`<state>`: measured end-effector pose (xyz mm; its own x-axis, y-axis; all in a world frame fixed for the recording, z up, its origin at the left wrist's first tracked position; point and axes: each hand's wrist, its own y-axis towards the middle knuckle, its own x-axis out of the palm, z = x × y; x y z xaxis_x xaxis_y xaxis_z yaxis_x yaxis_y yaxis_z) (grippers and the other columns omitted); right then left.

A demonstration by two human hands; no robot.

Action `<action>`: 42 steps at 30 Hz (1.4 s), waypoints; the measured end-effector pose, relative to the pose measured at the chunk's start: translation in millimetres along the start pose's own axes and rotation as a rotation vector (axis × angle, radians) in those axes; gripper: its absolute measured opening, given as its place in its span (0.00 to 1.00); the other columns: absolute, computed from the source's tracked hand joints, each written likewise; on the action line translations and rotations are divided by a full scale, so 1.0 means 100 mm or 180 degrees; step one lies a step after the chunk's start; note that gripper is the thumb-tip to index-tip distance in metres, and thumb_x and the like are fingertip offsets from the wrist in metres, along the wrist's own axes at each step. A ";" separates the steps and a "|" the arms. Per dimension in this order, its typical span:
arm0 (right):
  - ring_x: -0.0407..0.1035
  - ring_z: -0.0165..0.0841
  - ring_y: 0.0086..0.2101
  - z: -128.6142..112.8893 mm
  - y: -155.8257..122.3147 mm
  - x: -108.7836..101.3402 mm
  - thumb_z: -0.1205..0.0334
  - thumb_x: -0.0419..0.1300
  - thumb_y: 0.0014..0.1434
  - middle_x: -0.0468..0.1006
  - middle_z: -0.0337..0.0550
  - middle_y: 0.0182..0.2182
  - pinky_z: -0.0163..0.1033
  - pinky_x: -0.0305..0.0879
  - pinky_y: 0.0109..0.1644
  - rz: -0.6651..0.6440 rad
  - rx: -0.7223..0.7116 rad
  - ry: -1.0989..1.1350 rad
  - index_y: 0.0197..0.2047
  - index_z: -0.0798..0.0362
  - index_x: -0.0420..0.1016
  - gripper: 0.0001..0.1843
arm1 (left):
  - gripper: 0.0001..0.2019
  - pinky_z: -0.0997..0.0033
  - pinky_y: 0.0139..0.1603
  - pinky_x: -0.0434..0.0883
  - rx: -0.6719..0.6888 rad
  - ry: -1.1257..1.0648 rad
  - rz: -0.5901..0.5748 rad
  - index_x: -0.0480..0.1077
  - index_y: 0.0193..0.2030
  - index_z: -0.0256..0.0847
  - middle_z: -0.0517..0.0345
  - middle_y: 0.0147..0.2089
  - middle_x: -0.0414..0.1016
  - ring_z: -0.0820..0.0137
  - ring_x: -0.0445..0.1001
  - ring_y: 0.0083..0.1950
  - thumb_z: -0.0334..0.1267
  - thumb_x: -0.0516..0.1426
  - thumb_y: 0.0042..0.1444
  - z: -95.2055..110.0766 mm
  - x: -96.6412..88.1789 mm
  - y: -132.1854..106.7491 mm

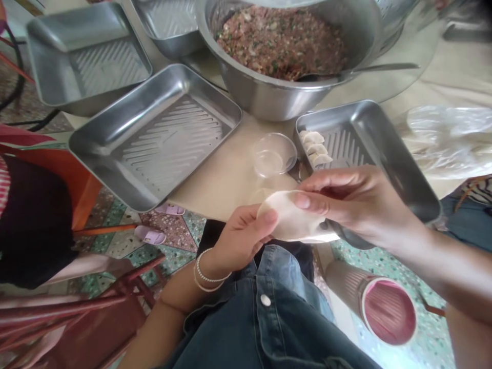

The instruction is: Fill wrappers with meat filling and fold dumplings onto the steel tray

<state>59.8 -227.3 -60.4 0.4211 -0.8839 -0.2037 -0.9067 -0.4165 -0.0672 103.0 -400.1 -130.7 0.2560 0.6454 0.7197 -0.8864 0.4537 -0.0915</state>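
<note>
Between my two hands is a thin, round, pale dumpling wrapper (288,218). My left hand (246,233) pinches its left edge, thumb on top; a bead bracelet circles that wrist. Across from it, my right hand (349,200) grips the upper right part between thumb and fingers. No filling shows on the wrapper. Just beyond sits a small clear plastic cup (274,154). Several folded dumplings (315,147) lie in a row in the left end of a metal tray (400,164), partly behind my right hand.
A large steel bowl (265,97) of meat filling (284,41) with a spoon (380,67) stands at the back. Metal trays (169,138) (88,56) are on the left. Plastic bags (449,133) lie right. Below are a pink-lined bin (390,310), a red chair (92,323) and a seated person.
</note>
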 end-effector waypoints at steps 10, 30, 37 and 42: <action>0.57 0.23 0.22 -0.09 0.57 -0.80 0.58 0.72 0.48 0.68 0.34 0.24 0.34 0.50 0.22 0.2145 -0.1563 -0.1536 0.50 0.54 0.72 0.27 | 0.21 0.72 0.64 0.65 -0.0199 -0.1454 -0.0920 0.65 0.62 0.47 0.57 0.63 0.69 0.67 0.66 0.64 0.41 0.42 0.67 0.32 0.00 -0.07; 0.63 0.23 0.23 -0.38 1.12 -1.14 0.58 0.61 0.62 0.71 0.38 0.22 0.33 0.55 0.26 0.1200 -0.2109 -0.2657 0.35 0.54 0.76 0.08 | 0.22 0.65 0.61 0.66 -0.1111 -0.1519 -0.0778 0.67 0.62 0.37 0.42 0.60 0.71 0.62 0.70 0.61 0.40 0.43 0.68 0.38 0.14 0.21; 0.64 0.22 0.24 -0.43 1.12 -0.91 0.58 0.56 0.65 0.73 0.36 0.25 0.32 0.56 0.26 0.1052 -0.1873 -0.2121 0.35 0.54 0.75 0.11 | 0.23 0.62 0.65 0.61 -0.1635 -0.1493 -0.0603 0.65 0.63 0.37 0.42 0.63 0.67 0.60 0.67 0.63 0.44 0.51 0.64 0.36 0.17 0.26; 0.65 0.23 0.24 -0.42 1.11 -0.89 0.59 0.58 0.64 0.72 0.36 0.23 0.33 0.56 0.26 0.1215 -0.1846 -0.2332 0.35 0.54 0.74 0.09 | 0.21 0.56 0.65 0.60 -0.1692 -0.1434 -0.0507 0.69 0.60 0.37 0.41 0.60 0.71 0.56 0.68 0.63 0.44 0.52 0.63 0.38 0.16 0.25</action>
<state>-77.0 -203.8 -9.0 -0.1908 -0.7123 -0.6754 -0.7431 -0.3447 0.5735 69.8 -401.6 -95.4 0.0810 0.2818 0.9561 -0.5142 0.8335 -0.2021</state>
